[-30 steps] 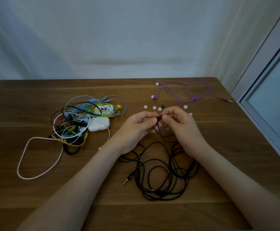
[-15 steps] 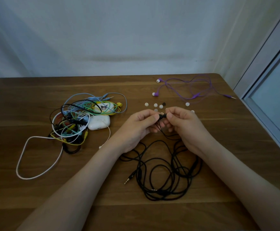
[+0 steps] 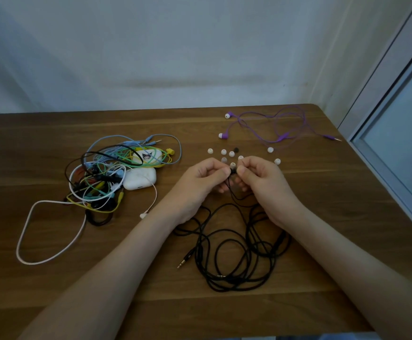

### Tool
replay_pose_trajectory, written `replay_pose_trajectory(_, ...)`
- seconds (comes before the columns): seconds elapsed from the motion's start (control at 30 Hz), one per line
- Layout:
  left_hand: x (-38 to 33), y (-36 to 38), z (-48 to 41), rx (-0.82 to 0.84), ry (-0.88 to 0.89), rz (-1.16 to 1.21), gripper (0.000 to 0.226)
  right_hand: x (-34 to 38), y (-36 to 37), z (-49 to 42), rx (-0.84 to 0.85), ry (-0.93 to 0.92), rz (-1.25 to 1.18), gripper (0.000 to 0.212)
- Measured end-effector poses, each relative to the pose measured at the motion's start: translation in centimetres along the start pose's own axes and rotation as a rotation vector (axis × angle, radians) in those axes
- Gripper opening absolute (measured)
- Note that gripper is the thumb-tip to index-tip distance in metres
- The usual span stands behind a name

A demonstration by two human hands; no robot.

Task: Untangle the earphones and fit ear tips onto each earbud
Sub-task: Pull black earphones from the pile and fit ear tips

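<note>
My left hand (image 3: 200, 182) and my right hand (image 3: 264, 182) meet above the table's middle, both pinching a small black earbud (image 3: 233, 171) between the fingertips. Its black cable (image 3: 234, 253) hangs down from the hands and lies in loose loops on the wood, with a gold jack plug (image 3: 184, 262) at the front left. Several loose white ear tips (image 3: 224, 152) and one dark ear tip (image 3: 236, 149) lie just beyond my fingers. Purple earphones (image 3: 268, 128) with white tips lie spread out at the far right.
A tangled heap of coloured earphone cables (image 3: 102, 177) sits at the left, with a white charging case (image 3: 140, 179) and a sticker-marked case (image 3: 146, 155) in it. A white cable loop (image 3: 40, 231) trails toward the front. The table's right edge (image 3: 381, 182) borders a window frame.
The view has tilted slightly, so everything sits a little lower in frame. Both hands stay together on the black earbud, with small finger shifts only.
</note>
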State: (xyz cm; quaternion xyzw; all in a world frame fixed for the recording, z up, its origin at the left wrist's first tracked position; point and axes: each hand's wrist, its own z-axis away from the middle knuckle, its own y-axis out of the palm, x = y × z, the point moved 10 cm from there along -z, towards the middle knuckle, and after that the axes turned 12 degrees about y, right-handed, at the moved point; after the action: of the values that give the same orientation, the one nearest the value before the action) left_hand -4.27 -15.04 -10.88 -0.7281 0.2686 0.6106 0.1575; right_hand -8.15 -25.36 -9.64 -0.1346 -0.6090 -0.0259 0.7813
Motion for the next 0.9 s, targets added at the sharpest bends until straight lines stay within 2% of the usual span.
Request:
replay_pose_trajectory(0.3, -0.3, 0.0, 0.1, 0.046, 0.046, -0.156, 0.012, 0.4, -0.7, 0.5, -0.192, -0.097, 0.185, 0.014)
replay_pose_trajectory(0.43, -0.3, 0.2, 0.3, 0.039, 0.038, -0.042, 0.014, 1.1, -0.6, 1.2, -0.215, -0.16, 0.229, 0.01)
replay_pose_trajectory(0.63, -0.4, 0.5, 0.4, 0.033, 0.003, 0.091, 0.015, 1.7, -0.4, 1.5, -0.191, -0.223, 0.145, 0.023)
replay_pose_trajectory(0.9, -0.4, 0.6, 0.4, 0.012, -0.027, 0.126, 0.02, 1.7, -0.8, 1.3, -0.187, -0.218, 0.078, 0.015)
